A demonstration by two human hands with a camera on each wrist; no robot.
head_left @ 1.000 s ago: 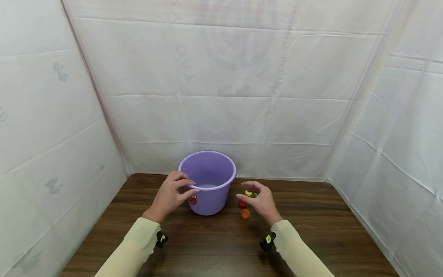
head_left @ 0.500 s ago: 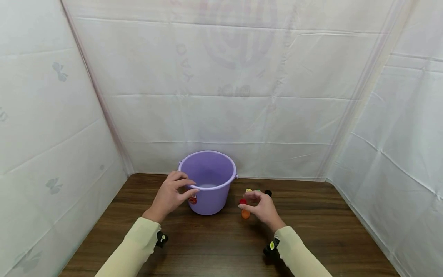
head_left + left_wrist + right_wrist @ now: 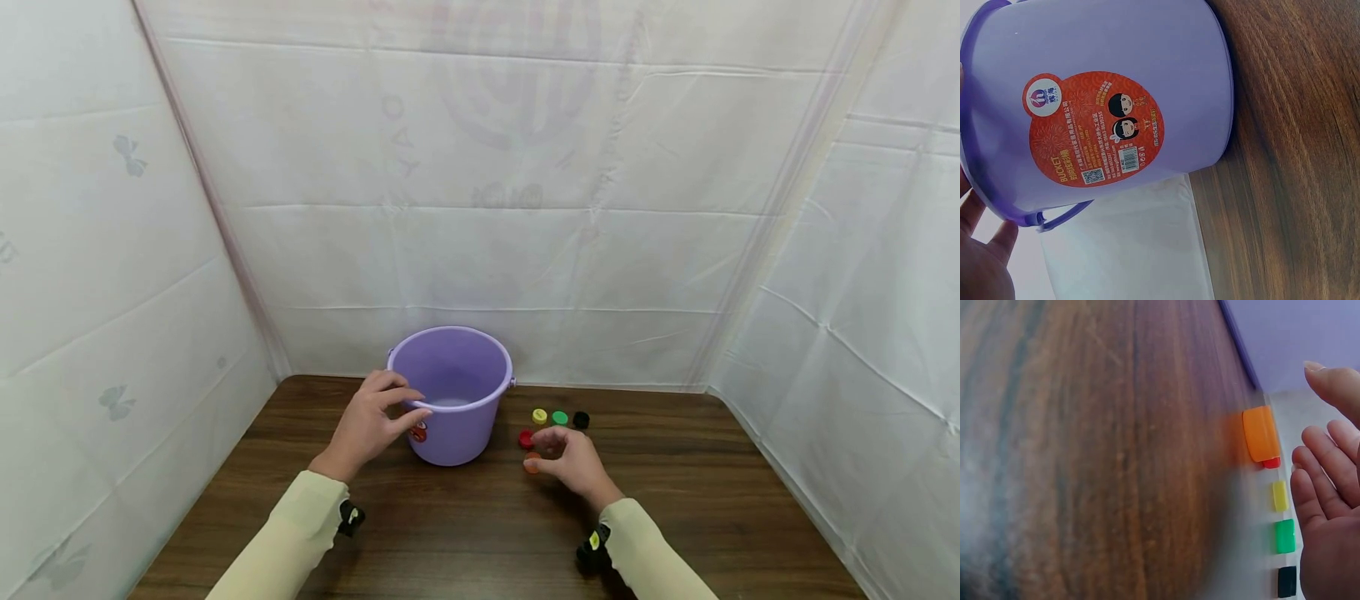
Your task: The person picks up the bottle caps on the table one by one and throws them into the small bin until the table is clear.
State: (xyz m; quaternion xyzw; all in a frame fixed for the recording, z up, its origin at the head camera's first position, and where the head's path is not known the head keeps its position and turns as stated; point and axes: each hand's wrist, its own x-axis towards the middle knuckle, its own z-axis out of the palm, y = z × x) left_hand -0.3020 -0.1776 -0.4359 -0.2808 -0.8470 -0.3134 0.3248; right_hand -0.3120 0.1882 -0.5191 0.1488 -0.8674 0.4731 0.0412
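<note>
A purple bucket [image 3: 450, 437] stands upright on the wooden table, a red label [image 3: 1094, 128] on its side. My left hand [image 3: 370, 421] holds its rim at the near left, fingers on the inner side and thumb outside. Right of the bucket, small round bottle caps lie on the table: orange [image 3: 532, 462], red [image 3: 526, 439], yellow [image 3: 539, 416], green [image 3: 559, 418] and black [image 3: 581, 420]. Over the orange cap hovers my right hand [image 3: 573, 462], thumb and fingers apart with nothing between them. In the right wrist view the orange cap [image 3: 1261, 434] shows clear of the fingers.
White sheeting [image 3: 495, 250] rises behind the table [image 3: 450, 533] and along both its sides. The bucket stands close to the back sheet. A handle [image 3: 1066, 215] hangs at the bucket's rim.
My right hand has come down and toward me, from over the red and yellow caps to the orange one. The green and black caps now show fully. My left hand stays on the rim.
</note>
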